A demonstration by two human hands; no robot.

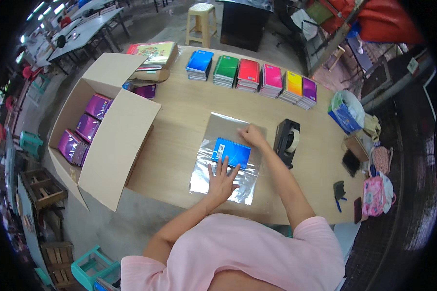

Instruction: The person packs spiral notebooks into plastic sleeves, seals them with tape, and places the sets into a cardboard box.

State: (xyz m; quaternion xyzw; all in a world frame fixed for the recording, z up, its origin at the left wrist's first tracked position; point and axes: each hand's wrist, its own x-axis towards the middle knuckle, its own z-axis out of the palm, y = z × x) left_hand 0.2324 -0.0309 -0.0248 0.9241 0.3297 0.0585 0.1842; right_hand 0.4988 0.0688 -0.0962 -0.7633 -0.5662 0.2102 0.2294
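Note:
A blue spiral notebook [238, 151] lies on a stack of clear, shiny plastic sheets or bags [204, 180] in the middle of the table. Spread fingers of my left hand [221, 186] rest on the notebook's near edge and the plastic. Beyond the notebook, my right hand [251, 135] is closed low over the far right part of the plastic. Whether a fold of plastic is between its fingertips is too small to see. Just right of that forearm stands a black tape dispenser [282, 141] with a roll in it.
Along the table's [175, 160] far edge stand notebook stacks [248, 72] in several colours. An open carton [119, 150] of purple notebooks is at left. A blue-and-white bag [345, 114], a dark-handled tool [339, 194] and a pink bag [374, 196] are at right.

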